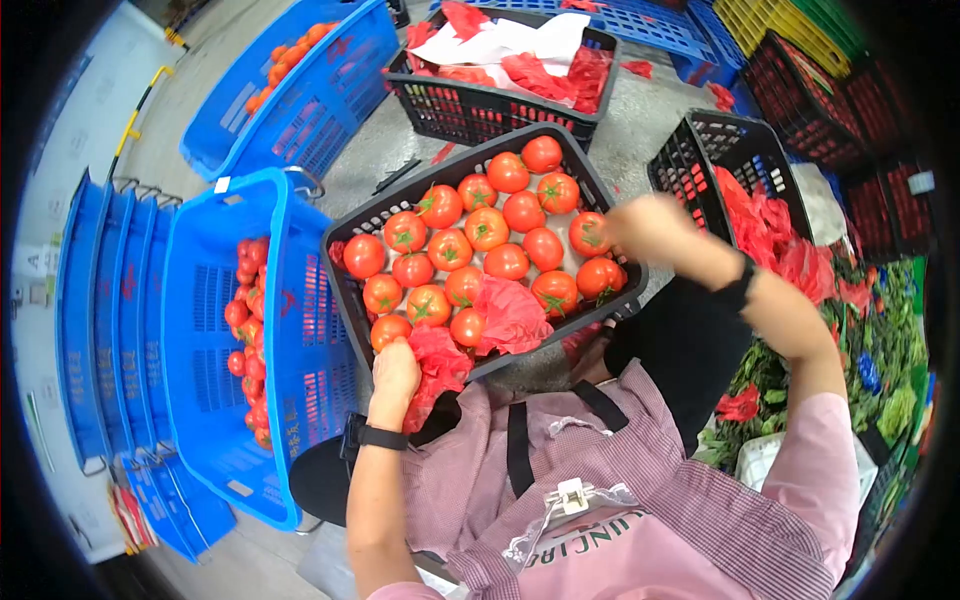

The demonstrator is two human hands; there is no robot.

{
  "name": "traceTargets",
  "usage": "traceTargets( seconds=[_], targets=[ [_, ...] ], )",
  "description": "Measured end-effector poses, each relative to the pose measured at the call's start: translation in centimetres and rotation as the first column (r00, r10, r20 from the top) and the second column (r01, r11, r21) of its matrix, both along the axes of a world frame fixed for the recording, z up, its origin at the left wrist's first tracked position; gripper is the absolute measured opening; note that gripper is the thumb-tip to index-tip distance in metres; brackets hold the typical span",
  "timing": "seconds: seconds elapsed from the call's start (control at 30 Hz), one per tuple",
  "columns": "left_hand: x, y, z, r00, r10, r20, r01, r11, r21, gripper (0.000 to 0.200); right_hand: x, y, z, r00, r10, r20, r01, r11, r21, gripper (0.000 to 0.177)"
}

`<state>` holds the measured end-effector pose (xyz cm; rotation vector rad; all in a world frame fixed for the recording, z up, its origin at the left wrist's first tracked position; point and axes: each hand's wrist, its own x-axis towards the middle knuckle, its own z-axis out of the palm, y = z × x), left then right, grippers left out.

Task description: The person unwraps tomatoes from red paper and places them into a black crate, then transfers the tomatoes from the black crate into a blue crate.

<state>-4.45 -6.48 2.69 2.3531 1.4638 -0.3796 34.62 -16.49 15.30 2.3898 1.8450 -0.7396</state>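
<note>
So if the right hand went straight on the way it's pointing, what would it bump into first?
Probably the tomato at the right side of the black crate. The right hand is blurred, so whether it already touches it is unclear.

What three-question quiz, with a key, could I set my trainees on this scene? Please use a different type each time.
1. True or false: a crumpled red sheet lies among the tomatoes at the near side of the black crate.

2. Multiple choice: which of the person's hands looks blurred?
A) left hand
B) right hand

3. Fill in the colour: just left of that crate, a ____ tub holds more tomatoes.

Key:
1. True
2. B
3. Blue
</note>
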Motion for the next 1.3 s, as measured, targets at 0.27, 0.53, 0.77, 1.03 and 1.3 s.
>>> traceTargets(
  seconds=[0.27, 0.53, 0.77, 1.03, 1.3],
  targets=[
    [1.1, -0.2, 1.3, 0.994, 0.056, -0.098, -0.065, 0.994, -0.089, 0.035, -12.6, 1.0, -11.5, 0.918, 0.386, 0.088, -0.371, 0.917, -0.149, 0.039],
    [-2.6, 2.6, -1.0, 0.765, 0.358, 0.535, -0.146, 0.906, -0.396, 0.022, -9.9, 7.2, -2.5, 0.788, 0.429, -0.442, -0.155, 0.832, 0.532, 0.027],
    [-2.3, 1.8, 3.7, 0.302, 0.781, 0.547, 0.047, 0.561, -0.826, 0.043, -20.1, 4.7, -9.8, 0.789, 0.496, -0.361, -0.413, 0.865, 0.286, 0.088],
    [7.7, 5.9, 11.0, 0.146, 0.142, 0.979, -0.119, 0.985, -0.125, 0.03, -18.4, 8.7, -2.4, -0.671, -0.194, -0.716, -0.055, 0.976, -0.212, 0.056],
    [27.7, 4.1, 17.0, 0.236, 0.712, 0.661, 0.382, 0.558, -0.737, 0.04, -3.6, 2.9, 3.0, -0.102, 0.179, -0.979, 0.675, 0.735, 0.063, 0.03]
  ],
)
